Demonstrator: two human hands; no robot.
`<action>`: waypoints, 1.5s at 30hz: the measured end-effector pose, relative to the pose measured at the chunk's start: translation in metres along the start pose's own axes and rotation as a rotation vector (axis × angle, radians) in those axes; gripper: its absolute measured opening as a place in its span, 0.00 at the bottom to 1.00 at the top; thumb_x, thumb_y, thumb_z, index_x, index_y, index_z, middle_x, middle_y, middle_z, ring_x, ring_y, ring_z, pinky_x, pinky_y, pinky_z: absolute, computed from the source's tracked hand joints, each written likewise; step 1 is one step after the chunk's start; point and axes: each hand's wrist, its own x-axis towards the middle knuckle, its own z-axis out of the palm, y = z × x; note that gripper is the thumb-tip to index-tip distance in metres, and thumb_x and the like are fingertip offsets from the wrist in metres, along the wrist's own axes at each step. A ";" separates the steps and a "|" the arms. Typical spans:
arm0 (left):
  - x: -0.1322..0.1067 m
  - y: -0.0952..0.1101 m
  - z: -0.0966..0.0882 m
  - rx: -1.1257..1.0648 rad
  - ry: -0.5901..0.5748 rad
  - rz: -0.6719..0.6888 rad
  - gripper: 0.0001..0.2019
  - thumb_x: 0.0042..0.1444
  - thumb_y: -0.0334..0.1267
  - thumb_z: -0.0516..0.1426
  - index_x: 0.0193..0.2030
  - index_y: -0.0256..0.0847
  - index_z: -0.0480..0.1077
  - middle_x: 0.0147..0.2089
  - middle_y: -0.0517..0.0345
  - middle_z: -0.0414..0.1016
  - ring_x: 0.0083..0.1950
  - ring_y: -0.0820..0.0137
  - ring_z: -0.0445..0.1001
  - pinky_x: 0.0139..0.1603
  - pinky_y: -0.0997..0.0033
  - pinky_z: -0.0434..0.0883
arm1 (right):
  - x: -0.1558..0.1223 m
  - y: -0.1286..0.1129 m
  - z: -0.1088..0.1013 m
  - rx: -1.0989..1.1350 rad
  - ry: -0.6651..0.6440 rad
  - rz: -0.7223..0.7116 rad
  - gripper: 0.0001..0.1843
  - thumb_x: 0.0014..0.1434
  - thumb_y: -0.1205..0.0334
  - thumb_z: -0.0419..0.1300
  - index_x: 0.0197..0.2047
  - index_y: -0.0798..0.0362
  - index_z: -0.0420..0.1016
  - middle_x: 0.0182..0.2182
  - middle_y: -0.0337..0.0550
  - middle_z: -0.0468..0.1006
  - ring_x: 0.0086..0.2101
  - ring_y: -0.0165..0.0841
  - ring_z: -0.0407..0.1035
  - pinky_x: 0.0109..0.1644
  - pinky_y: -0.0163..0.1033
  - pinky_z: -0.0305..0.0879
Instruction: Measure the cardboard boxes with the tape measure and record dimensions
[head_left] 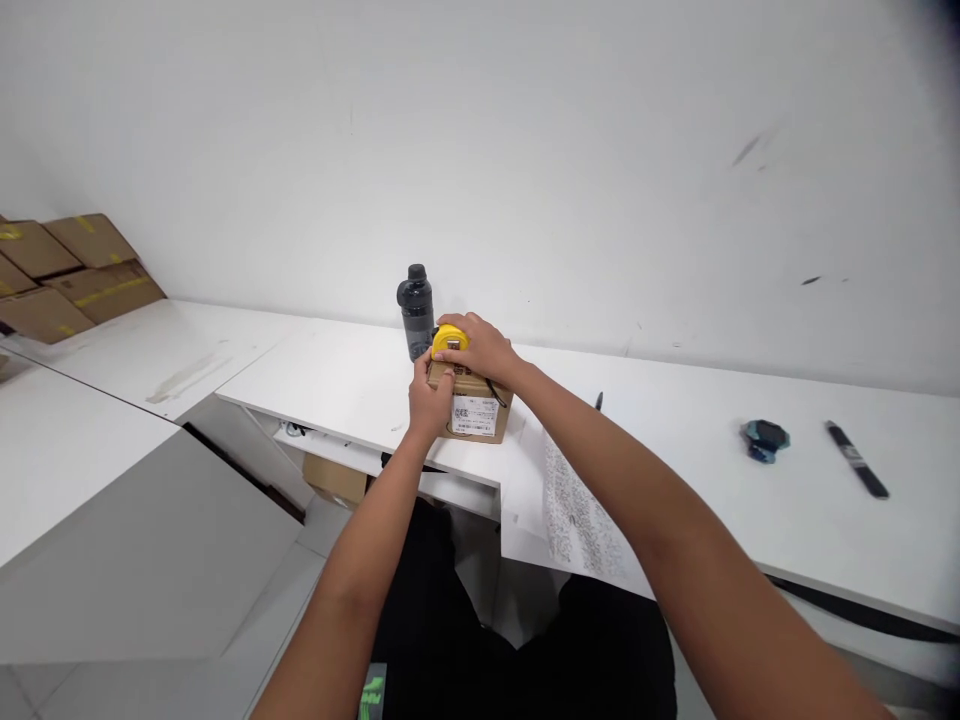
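A small brown cardboard box (480,412) with a white label on its front stands near the front edge of the white desk (697,430). My left hand (427,398) grips the box's left side, fingers closed against it. My right hand (484,347) is curled over a yellow tape measure (448,338) that rests on the top of the box. A dark bottle (415,312) stands upright just behind the box, beside the tape measure.
A printed paper sheet (577,505) hangs over the desk's front edge to the right of the box. A small blue-black object (763,439) and a black pen-like stick (856,459) lie at the far right. Folded cardboard boxes (67,272) lean against the wall at left.
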 end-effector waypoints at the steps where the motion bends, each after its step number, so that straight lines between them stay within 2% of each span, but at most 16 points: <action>1: 0.000 -0.001 0.000 -0.017 0.005 0.013 0.23 0.60 0.41 0.51 0.63 0.43 0.58 0.61 0.51 0.69 0.60 0.64 0.68 0.59 0.65 0.67 | 0.001 0.000 -0.002 -0.013 -0.021 -0.009 0.27 0.55 0.49 0.62 0.57 0.43 0.68 0.43 0.43 0.70 0.41 0.39 0.68 0.42 0.42 0.64; 4: 0.001 -0.004 0.002 -0.061 0.048 0.021 0.23 0.59 0.40 0.52 0.61 0.42 0.60 0.62 0.50 0.68 0.61 0.64 0.68 0.60 0.65 0.65 | 0.002 0.004 -0.012 -0.058 -0.065 -0.043 0.27 0.54 0.50 0.64 0.56 0.43 0.69 0.42 0.42 0.70 0.40 0.38 0.68 0.43 0.41 0.63; 7: 0.002 -0.005 0.005 -0.101 0.093 -0.001 0.22 0.58 0.39 0.54 0.60 0.42 0.62 0.61 0.50 0.69 0.61 0.63 0.68 0.60 0.64 0.65 | -0.009 0.016 -0.030 -0.079 -0.071 -0.053 0.26 0.52 0.51 0.66 0.55 0.43 0.70 0.41 0.42 0.71 0.41 0.39 0.68 0.46 0.42 0.63; 14: 0.001 -0.007 0.009 -0.158 0.140 -0.032 0.22 0.57 0.39 0.55 0.58 0.42 0.65 0.58 0.51 0.72 0.58 0.62 0.70 0.59 0.62 0.66 | -0.061 0.069 -0.085 -0.007 -0.070 0.107 0.25 0.50 0.48 0.67 0.51 0.41 0.71 0.44 0.40 0.73 0.42 0.39 0.68 0.46 0.44 0.64; 17: 0.001 -0.008 0.011 -0.164 0.172 -0.037 0.21 0.58 0.41 0.55 0.58 0.43 0.65 0.58 0.51 0.72 0.58 0.61 0.70 0.59 0.61 0.66 | -0.074 0.083 -0.097 -0.007 -0.076 0.158 0.24 0.50 0.48 0.67 0.51 0.42 0.71 0.44 0.40 0.73 0.40 0.38 0.68 0.45 0.43 0.65; 20: 0.001 -0.009 0.013 -0.170 0.184 -0.016 0.21 0.58 0.41 0.54 0.59 0.43 0.65 0.59 0.51 0.71 0.59 0.61 0.70 0.59 0.61 0.66 | -0.079 0.086 -0.099 -0.039 -0.053 0.169 0.23 0.52 0.50 0.66 0.51 0.42 0.71 0.43 0.40 0.73 0.39 0.37 0.68 0.44 0.42 0.64; 24: 0.001 -0.009 0.014 -0.174 0.195 -0.012 0.21 0.58 0.41 0.54 0.59 0.44 0.65 0.59 0.52 0.71 0.60 0.61 0.69 0.60 0.61 0.65 | -0.079 0.087 -0.097 -0.061 -0.032 0.161 0.23 0.53 0.50 0.65 0.52 0.42 0.70 0.42 0.41 0.72 0.39 0.36 0.68 0.44 0.42 0.64; 26: 0.002 -0.009 0.014 -0.177 0.200 -0.015 0.21 0.58 0.41 0.54 0.59 0.44 0.65 0.59 0.52 0.71 0.60 0.61 0.69 0.61 0.61 0.65 | -0.082 0.091 -0.088 -0.069 -0.056 0.153 0.24 0.53 0.51 0.65 0.53 0.42 0.69 0.41 0.41 0.72 0.38 0.37 0.68 0.44 0.42 0.63; 31: 0.003 -0.011 0.016 -0.178 0.212 -0.024 0.21 0.58 0.41 0.55 0.58 0.44 0.65 0.59 0.52 0.71 0.60 0.61 0.69 0.60 0.61 0.65 | -0.097 0.108 -0.040 -0.133 -0.231 0.158 0.24 0.53 0.56 0.65 0.54 0.42 0.69 0.40 0.42 0.70 0.37 0.37 0.67 0.41 0.40 0.63; 35: 0.003 -0.013 0.016 -0.171 0.215 -0.031 0.21 0.58 0.40 0.55 0.58 0.44 0.65 0.58 0.52 0.72 0.59 0.61 0.69 0.60 0.61 0.66 | -0.104 0.115 -0.011 -0.060 -0.189 0.205 0.22 0.56 0.55 0.63 0.54 0.42 0.68 0.40 0.41 0.69 0.38 0.37 0.67 0.43 0.41 0.63; 45: 0.003 -0.014 0.018 -0.174 0.227 -0.027 0.22 0.57 0.40 0.54 0.59 0.43 0.65 0.59 0.51 0.72 0.60 0.61 0.69 0.61 0.61 0.65 | -0.100 0.116 -0.011 -0.092 -0.207 0.198 0.24 0.57 0.56 0.62 0.57 0.41 0.67 0.41 0.42 0.68 0.37 0.36 0.68 0.42 0.40 0.64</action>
